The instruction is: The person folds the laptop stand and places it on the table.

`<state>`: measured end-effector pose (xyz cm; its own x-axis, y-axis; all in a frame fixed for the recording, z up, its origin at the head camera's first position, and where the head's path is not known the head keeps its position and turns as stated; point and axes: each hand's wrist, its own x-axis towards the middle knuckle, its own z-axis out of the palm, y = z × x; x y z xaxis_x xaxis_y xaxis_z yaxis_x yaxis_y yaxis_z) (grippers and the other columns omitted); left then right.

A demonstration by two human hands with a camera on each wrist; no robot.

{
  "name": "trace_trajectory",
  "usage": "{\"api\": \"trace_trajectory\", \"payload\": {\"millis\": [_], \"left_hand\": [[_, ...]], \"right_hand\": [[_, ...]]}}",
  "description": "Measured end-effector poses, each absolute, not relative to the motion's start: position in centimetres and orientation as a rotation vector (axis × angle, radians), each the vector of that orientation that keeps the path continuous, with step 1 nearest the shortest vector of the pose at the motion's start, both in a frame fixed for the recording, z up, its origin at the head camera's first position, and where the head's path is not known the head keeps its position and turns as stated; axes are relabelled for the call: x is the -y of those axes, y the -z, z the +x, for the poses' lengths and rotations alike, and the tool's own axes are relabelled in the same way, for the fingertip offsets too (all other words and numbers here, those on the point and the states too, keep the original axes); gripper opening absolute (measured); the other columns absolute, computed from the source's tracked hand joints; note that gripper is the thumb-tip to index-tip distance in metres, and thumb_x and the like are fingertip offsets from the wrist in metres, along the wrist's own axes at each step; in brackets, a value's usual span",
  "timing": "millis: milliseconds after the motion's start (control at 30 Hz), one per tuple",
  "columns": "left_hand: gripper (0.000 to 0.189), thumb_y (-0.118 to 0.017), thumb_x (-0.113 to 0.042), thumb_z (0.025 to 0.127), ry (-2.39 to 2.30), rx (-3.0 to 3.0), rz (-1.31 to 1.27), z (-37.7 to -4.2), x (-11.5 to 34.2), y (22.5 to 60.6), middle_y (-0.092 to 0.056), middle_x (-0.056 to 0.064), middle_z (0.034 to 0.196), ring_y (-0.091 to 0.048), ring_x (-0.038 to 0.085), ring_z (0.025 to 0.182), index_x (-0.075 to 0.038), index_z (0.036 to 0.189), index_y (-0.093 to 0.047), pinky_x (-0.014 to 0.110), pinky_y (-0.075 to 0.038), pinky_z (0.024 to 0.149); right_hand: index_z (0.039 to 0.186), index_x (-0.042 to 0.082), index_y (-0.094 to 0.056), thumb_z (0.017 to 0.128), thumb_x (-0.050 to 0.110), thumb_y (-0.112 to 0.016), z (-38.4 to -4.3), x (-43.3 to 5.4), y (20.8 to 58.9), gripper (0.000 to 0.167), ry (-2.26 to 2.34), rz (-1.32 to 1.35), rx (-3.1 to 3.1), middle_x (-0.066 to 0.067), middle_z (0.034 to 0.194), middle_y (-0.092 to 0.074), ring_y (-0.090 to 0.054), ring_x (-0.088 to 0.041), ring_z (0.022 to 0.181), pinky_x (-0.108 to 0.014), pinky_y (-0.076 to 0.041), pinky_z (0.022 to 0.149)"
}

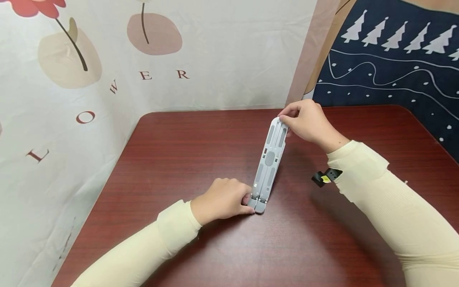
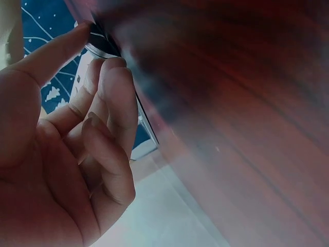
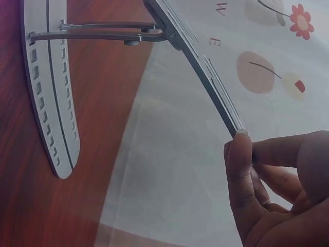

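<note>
A folding laptop stand (image 1: 269, 158), silver with grey pads, leans up from the table in the head view, its hinged lower end near the tabletop. My right hand (image 1: 306, 121) pinches its top end between thumb and fingers. At the lower end my left hand (image 1: 224, 199) grips the side by the hinge, thumb low and fingers bent. The right wrist view shows the raised arm tilted away from a slotted base (image 3: 49, 92), with metal struts (image 3: 97, 36) joining the two. In the left wrist view, the thumb and fingertips meet around the stand's dark end (image 2: 100, 42).
The stand is on a dark red wooden table (image 1: 172, 159). Behind it hangs a pale curtain (image 1: 229, 52) with flowers and letters, and at the right a dark blue cloth (image 1: 387, 75) with white trees. A small black device (image 1: 325, 177) sits at the right cuff.
</note>
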<state>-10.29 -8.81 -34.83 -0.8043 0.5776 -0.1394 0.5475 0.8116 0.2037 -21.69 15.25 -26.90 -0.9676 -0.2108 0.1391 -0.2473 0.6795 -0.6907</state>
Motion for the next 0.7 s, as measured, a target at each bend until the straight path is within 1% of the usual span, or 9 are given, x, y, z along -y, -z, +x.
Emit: {"api": "trace_trajectory", "payload": {"millis": [133, 267, 533, 700], "left_hand": [[0.040, -0.080, -0.052, 0.077, -0.235, -2.808, 0.860, -10.6, 9.2, 34.8, -0.051, -0.014, 0.058, -0.050, 0.010, 0.054, -0.028, 0.062, -0.052, 0.033, -0.038, 0.049], [0.040, -0.081, -0.052, 0.077, -0.231, -2.819, 0.828, -11.2, 9.7, 34.8, -0.052, -0.013, 0.059, -0.051, 0.010, 0.055, -0.028, 0.062, -0.052, 0.033, -0.039, 0.051], [0.037, -0.081, -0.051, 0.077, -0.237, -2.811, 0.745, -11.9, 10.3, 34.6, -0.055, -0.012, 0.062, -0.053, 0.011, 0.059, -0.029, 0.064, -0.055, 0.035, -0.041, 0.055], [0.034, -0.082, -0.049, 0.077, -0.254, -2.805, 0.749, -11.9, 10.3, 34.5, -0.055, -0.013, 0.063, -0.053, 0.011, 0.059, -0.030, 0.065, -0.056, 0.035, -0.041, 0.056]], "right_hand": [[0.105, 0.003, -0.076, 0.096, 0.014, -0.062, -21.6, -15.4, 26.8, 0.019, -1.178, 0.378, 2.839, -0.019, 0.095, -0.072, -0.066, -0.023, 0.076, -0.017, -0.050, 0.056], [0.105, 0.002, -0.075, 0.096, 0.013, -0.062, -21.6, -15.6, 26.6, 0.020, -1.173, 0.362, 2.844, -0.020, 0.093, -0.072, -0.069, -0.023, 0.070, -0.017, -0.050, 0.054], [0.104, -0.001, -0.075, 0.095, 0.011, -0.062, -21.8, -16.2, 26.5, 0.019, -1.193, 0.351, 2.850, -0.019, 0.088, -0.070, -0.069, -0.014, 0.062, -0.018, -0.052, 0.054], [0.107, -0.001, -0.074, 0.096, 0.012, -0.063, -21.7, -16.3, 26.5, 0.020, -1.241, 0.345, 2.858, -0.020, 0.091, -0.069, -0.068, -0.012, 0.063, -0.020, -0.055, 0.056]]}}
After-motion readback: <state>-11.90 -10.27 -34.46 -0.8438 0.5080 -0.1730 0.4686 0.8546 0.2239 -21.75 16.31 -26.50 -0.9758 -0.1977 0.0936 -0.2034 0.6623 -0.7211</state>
